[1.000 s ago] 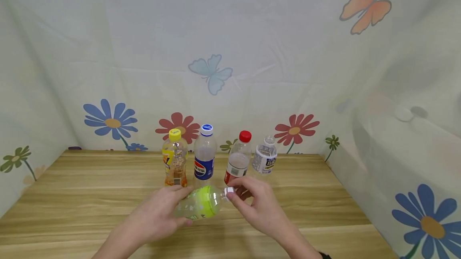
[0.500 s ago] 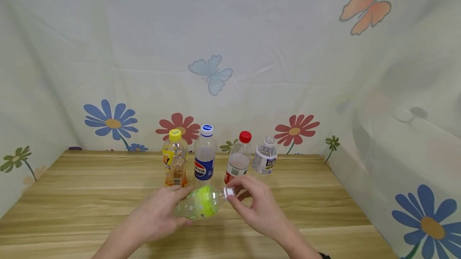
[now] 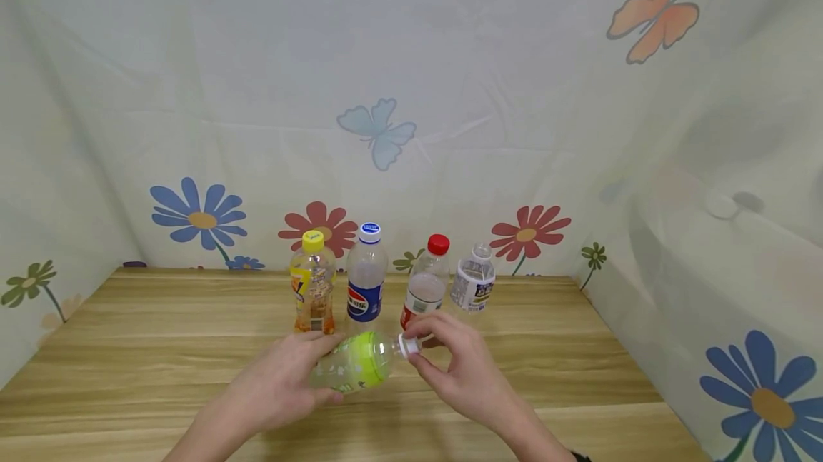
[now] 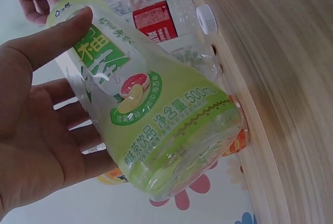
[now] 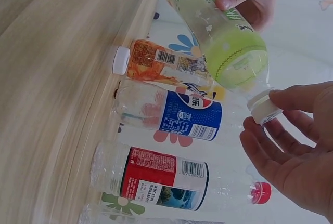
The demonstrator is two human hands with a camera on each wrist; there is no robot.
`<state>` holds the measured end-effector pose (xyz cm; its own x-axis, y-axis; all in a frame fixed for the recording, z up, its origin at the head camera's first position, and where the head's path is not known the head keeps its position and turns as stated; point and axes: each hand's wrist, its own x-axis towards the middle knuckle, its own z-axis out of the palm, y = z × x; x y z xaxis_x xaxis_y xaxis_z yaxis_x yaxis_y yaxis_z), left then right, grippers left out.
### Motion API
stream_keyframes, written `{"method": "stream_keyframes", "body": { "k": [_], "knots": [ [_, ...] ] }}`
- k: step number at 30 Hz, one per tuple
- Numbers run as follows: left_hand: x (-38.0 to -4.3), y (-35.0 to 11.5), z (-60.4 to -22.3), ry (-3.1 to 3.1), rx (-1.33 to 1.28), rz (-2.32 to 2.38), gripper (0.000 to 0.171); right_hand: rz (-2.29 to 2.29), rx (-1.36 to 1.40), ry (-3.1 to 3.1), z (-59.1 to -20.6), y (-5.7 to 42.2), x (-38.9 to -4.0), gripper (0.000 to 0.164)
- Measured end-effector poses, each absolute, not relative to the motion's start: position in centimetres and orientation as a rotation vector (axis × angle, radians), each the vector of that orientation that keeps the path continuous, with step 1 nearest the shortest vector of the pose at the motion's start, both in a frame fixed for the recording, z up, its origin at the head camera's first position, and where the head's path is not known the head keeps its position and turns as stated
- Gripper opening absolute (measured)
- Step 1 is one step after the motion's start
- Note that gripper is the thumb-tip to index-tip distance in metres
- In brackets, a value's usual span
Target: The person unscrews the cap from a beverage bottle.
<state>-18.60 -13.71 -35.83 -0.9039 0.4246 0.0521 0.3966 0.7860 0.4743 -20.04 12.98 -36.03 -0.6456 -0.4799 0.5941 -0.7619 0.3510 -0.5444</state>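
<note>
A clear bottle with a green label (image 3: 360,362) is held on its side above the table, its neck pointing right. My left hand (image 3: 283,380) grips its body, thumb on one side and fingers on the other. At the bottle's mouth, my right hand (image 3: 459,369) pinches a white cap (image 5: 265,107) between thumb and fingers. How tightly the cap sits on the neck I cannot tell. In the left wrist view the label (image 4: 140,96) and bottle base face the camera. Another white cap (image 4: 207,19) lies on the table, hidden in the head view.
Behind the hands stand a yellow-capped bottle (image 3: 313,290), a blue-labelled cola bottle (image 3: 365,298), a red-capped bottle (image 3: 427,283) and a capless clear bottle (image 3: 474,283). They line the wooden table (image 3: 161,348). A flower-printed cloth (image 3: 411,183) hangs at the back and sides.
The fingers of my right hand have shifted slightly around the white cap, and the cap's angle at the neck has changed a little. My left hand and the bottle stay almost still.
</note>
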Motion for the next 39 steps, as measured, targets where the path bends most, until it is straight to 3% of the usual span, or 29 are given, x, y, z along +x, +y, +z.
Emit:
{"method": "stream_keyframes", "body": {
  "k": [6, 16, 27, 39],
  "knots": [
    [-18.59, -13.72, -35.79, 2.91, 0.679, 0.746, 0.073, 1.212, 1.048, -2.313, -36.06, 13.01, -19.94, 0.03],
    [-18.57, -13.79, -35.84, 2.918, 0.706, 0.742, 0.072, 1.299, 0.913, -2.465, -35.93, 13.0, -19.86, 0.014],
    [-18.58, -13.78, -35.83, 2.924, 0.706, 0.73, 0.072, 1.307, 0.936, -2.423, -36.03, 13.02, -19.72, 0.014],
    [-18.73, -13.79, -35.96, 2.933, 0.691, 0.749, 0.071, 1.386, 0.994, -2.38, -36.03, 12.97, -19.83, 0.026]
  ]
}}
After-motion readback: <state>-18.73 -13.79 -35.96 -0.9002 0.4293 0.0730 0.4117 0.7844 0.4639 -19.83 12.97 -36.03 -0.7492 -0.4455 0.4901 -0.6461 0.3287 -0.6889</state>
